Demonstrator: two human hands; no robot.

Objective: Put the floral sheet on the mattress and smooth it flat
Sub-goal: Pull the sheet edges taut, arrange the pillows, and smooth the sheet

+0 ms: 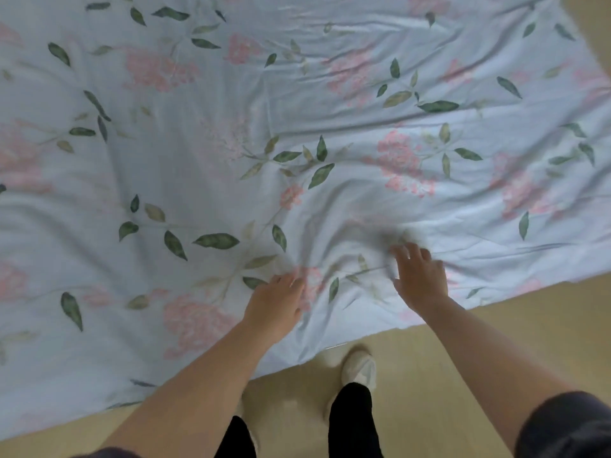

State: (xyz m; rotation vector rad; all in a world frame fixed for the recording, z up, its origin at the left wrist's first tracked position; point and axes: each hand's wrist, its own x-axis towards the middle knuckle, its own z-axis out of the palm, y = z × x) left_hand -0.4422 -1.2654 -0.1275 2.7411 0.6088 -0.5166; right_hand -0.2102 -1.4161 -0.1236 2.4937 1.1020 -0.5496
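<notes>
The sheet, pale blue with pink flower clusters and green leaves, lies spread wide and fills most of the view. Whatever it rests on is hidden beneath it. Its near edge runs slantwise across the floor. Both hands lie on the cloth close to that edge. The left hand rests palm down with its fingers stretched forward and close together, holding nothing. The right hand, a little farther in, presses down with its fingers spread and slightly bent, also gripping nothing, though motion blur softens them. Creases fan out from between the hands, and longer folds cross the far right part. Below the edge stand a white shoe and black trousers.
</notes>
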